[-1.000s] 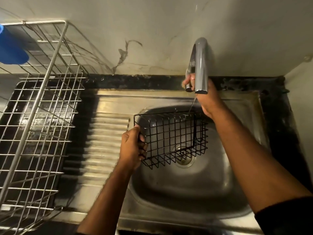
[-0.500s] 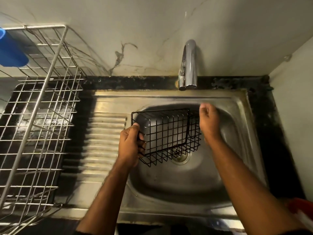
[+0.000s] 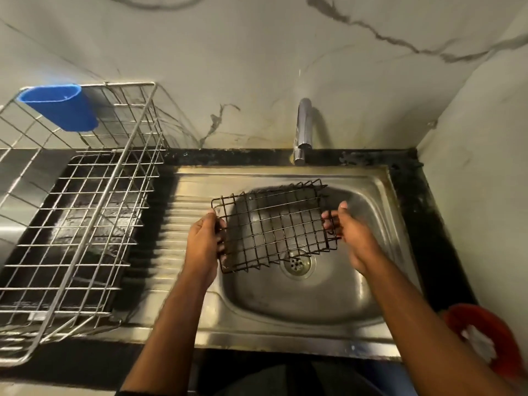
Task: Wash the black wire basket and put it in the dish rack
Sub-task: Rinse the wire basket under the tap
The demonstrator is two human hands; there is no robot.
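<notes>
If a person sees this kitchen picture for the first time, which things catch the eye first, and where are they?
First, the black wire basket, held above the steel sink by the left hand and right hand at its two ends. Next, the large silver dish rack on the left, with a blue cup hanging at its far corner. The tap stands behind the sink.

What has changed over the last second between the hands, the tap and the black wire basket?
The right hand left the tap, came down and took hold of the right end of the black wire basket. The basket tipped so its grid bottom now faces up over the sink. The left hand kept its grip on the left end; the dish rack stayed put.
</notes>
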